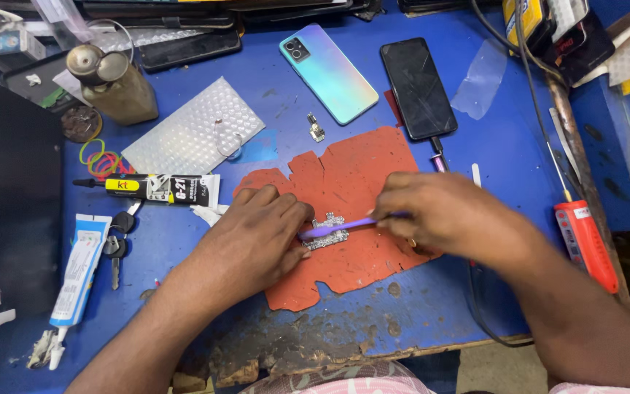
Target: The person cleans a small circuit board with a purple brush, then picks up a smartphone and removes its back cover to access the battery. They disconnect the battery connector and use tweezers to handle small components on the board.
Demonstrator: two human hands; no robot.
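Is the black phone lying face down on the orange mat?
No: the black phone lies on the blue table, beyond the orange mat.

Purple tool's (337, 226) tip hidden under left hand (257, 237); metal part (326, 232) partly covered, details too small.

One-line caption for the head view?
Left hand steadies a small metal circuit part on a red mat; right hand holds a purple tool.

Small silver metal circuit-board part (325, 232) lies flat near the centre of a worn, ragged-edged orange-red mat (344, 175), with a slim purple-handled tool (337, 228) laid nearly level across it, tip pointing left, handle end to the right.
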